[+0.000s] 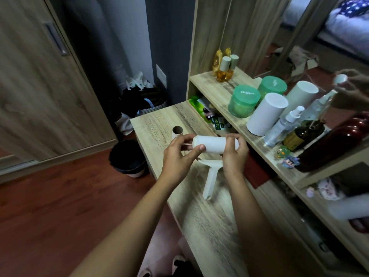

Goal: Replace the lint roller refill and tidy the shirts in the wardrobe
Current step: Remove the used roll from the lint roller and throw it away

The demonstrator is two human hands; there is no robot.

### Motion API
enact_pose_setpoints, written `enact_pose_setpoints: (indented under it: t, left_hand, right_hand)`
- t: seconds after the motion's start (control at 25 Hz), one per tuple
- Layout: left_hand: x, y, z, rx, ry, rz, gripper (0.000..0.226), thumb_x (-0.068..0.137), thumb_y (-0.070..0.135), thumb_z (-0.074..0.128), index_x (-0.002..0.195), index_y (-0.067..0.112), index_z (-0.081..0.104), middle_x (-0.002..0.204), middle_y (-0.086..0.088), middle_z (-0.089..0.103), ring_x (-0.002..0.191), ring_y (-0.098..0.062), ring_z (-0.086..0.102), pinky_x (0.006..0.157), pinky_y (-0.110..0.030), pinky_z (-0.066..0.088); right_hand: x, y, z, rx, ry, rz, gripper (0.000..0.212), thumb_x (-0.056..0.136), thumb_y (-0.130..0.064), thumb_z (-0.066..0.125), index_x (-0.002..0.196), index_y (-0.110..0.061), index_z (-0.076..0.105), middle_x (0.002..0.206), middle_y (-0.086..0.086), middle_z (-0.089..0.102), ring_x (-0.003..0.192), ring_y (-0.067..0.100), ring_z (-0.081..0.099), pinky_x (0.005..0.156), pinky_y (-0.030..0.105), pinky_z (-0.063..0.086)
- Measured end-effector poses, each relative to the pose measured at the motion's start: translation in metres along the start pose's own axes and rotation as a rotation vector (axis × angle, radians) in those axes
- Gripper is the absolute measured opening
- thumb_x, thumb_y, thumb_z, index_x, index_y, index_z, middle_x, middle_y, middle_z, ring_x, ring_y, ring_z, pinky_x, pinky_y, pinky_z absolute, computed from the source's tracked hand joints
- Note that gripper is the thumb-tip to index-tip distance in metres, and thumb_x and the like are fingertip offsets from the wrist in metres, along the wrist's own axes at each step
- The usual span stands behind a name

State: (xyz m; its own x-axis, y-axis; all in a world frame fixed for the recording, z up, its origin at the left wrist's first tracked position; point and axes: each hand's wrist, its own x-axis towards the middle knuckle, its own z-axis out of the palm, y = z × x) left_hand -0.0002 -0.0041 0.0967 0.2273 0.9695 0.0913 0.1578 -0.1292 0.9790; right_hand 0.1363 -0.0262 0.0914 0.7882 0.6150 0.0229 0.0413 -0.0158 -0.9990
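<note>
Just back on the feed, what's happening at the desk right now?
A person holds a white lint roller refill sideways over the wooden desk, the left hand gripping one end and the right hand the other. The white roller handle shows just below the hands; whether it is joined to the refill is unclear. An empty cardboard core stands upright on the desk to the left. No shirts are being handled.

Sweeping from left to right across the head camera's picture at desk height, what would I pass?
Black waste bin → left hand → white refill roll → right hand → brown bottle.
</note>
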Motion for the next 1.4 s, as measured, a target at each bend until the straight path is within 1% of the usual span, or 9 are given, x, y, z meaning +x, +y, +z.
enact_pose_setpoints:
  t: [0.28,0.6,0.8,0.88,0.96,1.04,1.16,1.24,1.4]
  left_hand:
    - [0.000,0.015,-0.013,-0.152,-0.093,-0.056,0.026,0.075,0.027,0.076,0.096,0.022,0.061,0.087,0.006,0.060,0.075,-0.025,0.062,0.071,-0.035,0.055]
    - [0.008,0.025,-0.033,-0.123,-0.323,0.008,0.025,0.076,0.023,0.075,0.084,0.016,0.053,0.077,0.004,0.051,0.069,-0.008,0.049,0.060,-0.021,0.045]
    - [-0.005,0.027,-0.028,0.025,-0.236,0.079,0.027,0.079,0.025,0.072,0.078,0.017,0.046,0.070,0.004,0.049,0.059,-0.004,0.046,0.054,-0.017,0.039]
    - [-0.010,0.027,-0.025,0.030,-0.163,0.101,0.026,0.078,0.032,0.071,0.086,0.021,0.048,0.076,0.004,0.051,0.064,-0.008,0.053,0.055,-0.018,0.044]
    - [-0.012,0.026,-0.023,-0.060,-0.159,0.041,0.039,0.078,0.035,0.068,0.112,0.026,0.050,0.093,0.003,0.052,0.073,-0.019,0.063,0.062,-0.025,0.054]
    - [-0.014,0.025,-0.018,-0.202,-0.171,-0.071,0.049,0.085,0.027,0.065,0.131,0.024,0.047,0.109,-0.002,0.048,0.078,-0.024,0.064,0.063,-0.024,0.054]
    - [-0.018,0.030,-0.010,-0.296,-0.127,-0.150,0.037,0.091,0.020,0.056,0.128,0.022,0.053,0.119,-0.004,0.045,0.087,-0.020,0.057,0.059,-0.015,0.048]
    - [-0.021,0.030,-0.009,-0.225,-0.095,-0.100,0.036,0.092,0.031,0.053,0.128,0.026,0.052,0.121,0.000,0.046,0.094,-0.018,0.055,0.059,-0.016,0.048]
    - [-0.025,0.029,-0.009,-0.029,-0.073,0.029,0.035,0.093,0.042,0.047,0.127,0.034,0.048,0.111,0.006,0.057,0.077,-0.011,0.057,0.063,-0.019,0.046]
  right_hand:
    - [-0.006,-0.014,0.001,0.032,0.001,0.059,0.012,0.071,-0.027,0.048,0.073,-0.019,0.056,0.077,-0.003,0.057,0.070,0.016,0.056,0.052,0.025,0.043]
    - [-0.012,-0.021,0.000,0.012,-0.023,0.071,0.013,0.071,-0.031,0.046,0.066,-0.026,0.057,0.086,0.007,0.061,0.078,0.025,0.058,0.054,0.029,0.042]
    - [-0.019,-0.020,-0.005,0.025,-0.021,0.065,0.012,0.071,-0.028,0.047,0.064,-0.024,0.057,0.083,0.007,0.062,0.073,0.023,0.057,0.050,0.027,0.041]
    - [-0.022,-0.021,-0.005,0.029,0.003,0.062,0.011,0.071,-0.028,0.047,0.066,-0.025,0.057,0.082,0.005,0.062,0.074,0.023,0.058,0.053,0.028,0.043]
    - [-0.025,-0.023,-0.005,0.042,0.039,0.022,0.010,0.072,-0.026,0.047,0.068,-0.026,0.056,0.079,-0.002,0.062,0.074,0.020,0.059,0.059,0.032,0.045]
    - [-0.027,-0.027,-0.005,0.041,0.059,-0.037,0.011,0.074,-0.024,0.046,0.069,-0.027,0.055,0.076,-0.009,0.060,0.073,0.012,0.058,0.063,0.036,0.048]
    - [-0.032,-0.030,-0.001,0.032,0.044,-0.081,0.011,0.076,-0.024,0.046,0.074,-0.023,0.056,0.076,-0.012,0.058,0.069,-0.003,0.057,0.064,0.033,0.048]
    - [-0.036,-0.031,0.002,0.032,0.051,-0.078,0.013,0.077,-0.025,0.045,0.078,-0.019,0.057,0.077,-0.012,0.059,0.065,-0.008,0.056,0.062,0.029,0.047]
    - [-0.037,-0.031,0.001,-0.001,0.013,-0.042,0.012,0.078,-0.029,0.045,0.073,-0.029,0.055,0.077,-0.012,0.060,0.070,0.005,0.058,0.060,0.029,0.046]
